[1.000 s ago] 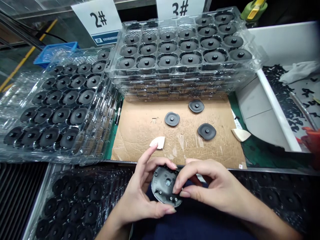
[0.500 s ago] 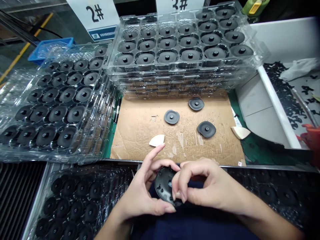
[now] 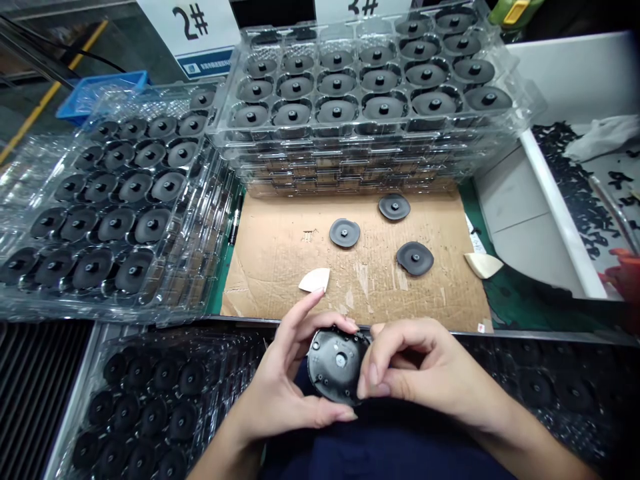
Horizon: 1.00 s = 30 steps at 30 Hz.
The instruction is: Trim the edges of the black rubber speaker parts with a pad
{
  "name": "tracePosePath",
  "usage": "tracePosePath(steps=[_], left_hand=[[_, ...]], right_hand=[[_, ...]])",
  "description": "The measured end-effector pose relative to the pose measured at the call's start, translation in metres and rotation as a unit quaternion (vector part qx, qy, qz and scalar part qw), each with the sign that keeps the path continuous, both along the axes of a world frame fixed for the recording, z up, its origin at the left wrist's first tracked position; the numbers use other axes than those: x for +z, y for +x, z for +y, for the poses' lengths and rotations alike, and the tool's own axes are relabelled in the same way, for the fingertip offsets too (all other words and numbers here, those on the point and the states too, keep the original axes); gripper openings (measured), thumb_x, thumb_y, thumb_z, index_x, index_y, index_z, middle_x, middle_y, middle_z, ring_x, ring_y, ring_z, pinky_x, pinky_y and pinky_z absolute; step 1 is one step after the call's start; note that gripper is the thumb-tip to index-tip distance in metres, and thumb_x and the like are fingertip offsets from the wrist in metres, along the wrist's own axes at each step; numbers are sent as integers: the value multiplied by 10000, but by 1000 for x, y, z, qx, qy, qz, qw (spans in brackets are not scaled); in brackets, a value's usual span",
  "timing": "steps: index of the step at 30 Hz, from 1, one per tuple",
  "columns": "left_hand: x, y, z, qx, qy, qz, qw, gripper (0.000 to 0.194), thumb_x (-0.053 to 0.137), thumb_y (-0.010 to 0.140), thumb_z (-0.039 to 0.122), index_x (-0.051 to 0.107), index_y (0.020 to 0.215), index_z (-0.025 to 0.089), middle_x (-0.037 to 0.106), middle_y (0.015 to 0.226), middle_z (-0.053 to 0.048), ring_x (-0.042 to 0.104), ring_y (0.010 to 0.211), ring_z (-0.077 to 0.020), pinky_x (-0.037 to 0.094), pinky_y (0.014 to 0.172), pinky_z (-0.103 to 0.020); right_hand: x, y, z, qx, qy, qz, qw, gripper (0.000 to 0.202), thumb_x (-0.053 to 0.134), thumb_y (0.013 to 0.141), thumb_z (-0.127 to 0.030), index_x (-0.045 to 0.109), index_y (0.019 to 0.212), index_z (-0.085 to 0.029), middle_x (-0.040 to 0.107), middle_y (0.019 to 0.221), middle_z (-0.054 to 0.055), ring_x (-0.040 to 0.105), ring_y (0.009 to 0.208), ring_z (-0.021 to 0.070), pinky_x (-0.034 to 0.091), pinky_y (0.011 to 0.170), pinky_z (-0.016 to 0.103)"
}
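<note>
My left hand (image 3: 297,373) grips a round black part (image 3: 336,367) by its edge, fingers above and thumb below. The part's inner face, with small pegs and a light centre, shows toward me. At its right edge my right hand (image 3: 413,367) is pinched closed; whatever lies between those fingertips is hidden. Beyond my hands, three black discs (image 3: 345,233), (image 3: 394,207), (image 3: 415,258) rest on the cardboard (image 3: 270,247). A pale wedge-shaped piece (image 3: 315,280) lies just past my left fingertips.
Stacked clear trays (image 3: 320,143) of black discs stand behind the cardboard, with another stack (image 3: 165,267) at the left and more trays (image 3: 145,407) below. At right are a white bin (image 3: 565,220) of small black pieces and a second pale wedge (image 3: 483,265).
My right fingers have moved from the part's middle to its right edge, uncovering its centre. The part faces me more fully. My left hand keeps its hold.
</note>
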<state>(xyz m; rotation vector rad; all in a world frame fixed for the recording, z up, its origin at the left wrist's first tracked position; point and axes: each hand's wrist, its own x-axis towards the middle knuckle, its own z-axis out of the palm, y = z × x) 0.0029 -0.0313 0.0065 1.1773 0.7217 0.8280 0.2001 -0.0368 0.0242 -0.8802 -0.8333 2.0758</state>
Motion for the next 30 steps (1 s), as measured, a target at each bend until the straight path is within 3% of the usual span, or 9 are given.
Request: tracePosePath(steps=[3, 8, 14, 30], left_hand=[[0, -1, 0, 3, 1, 9, 1000, 935, 780, 604, 170, 241, 1348, 342, 547, 1167, -29, 487, 1131, -187, 370, 971, -253], [-1, -2, -1, -9, -2, 8, 1000, 932, 774, 610, 165, 234, 1345, 358, 539, 1179, -26, 488, 1132, -188, 366, 974, -261], [-1, 1, 0, -2, -14, 13, 1000, 928, 779, 605, 185, 244, 1346, 343, 548, 1177, -26, 489, 1122, -183, 360, 975, -262], [-1, 0, 0, 0, -4, 20, 1000, 929, 779, 603, 170, 249, 1345, 352, 553, 1178, -12, 489, 1120, -162, 353, 984, -242]], right_hand=[[-2, 4, -1, -16, 14, -3, 1000, 127, 706, 707, -102, 665, 745, -215, 674, 722, -27, 612, 681, 72, 467, 664, 186], [-1, 7, -2, 11, 151, -182, 972, 104, 702, 730, -210, 669, 828, -223, 643, 796, 3, 568, 765, 135, 445, 701, 269], [8, -1, 2, 21, 273, -212, 938, 157, 667, 736, -80, 661, 839, -197, 645, 775, -18, 553, 768, 108, 428, 688, 223], [8, -7, 2, -2, 297, -227, 928, 242, 648, 704, 19, 654, 842, -181, 605, 718, -28, 541, 725, 80, 422, 716, 186]])
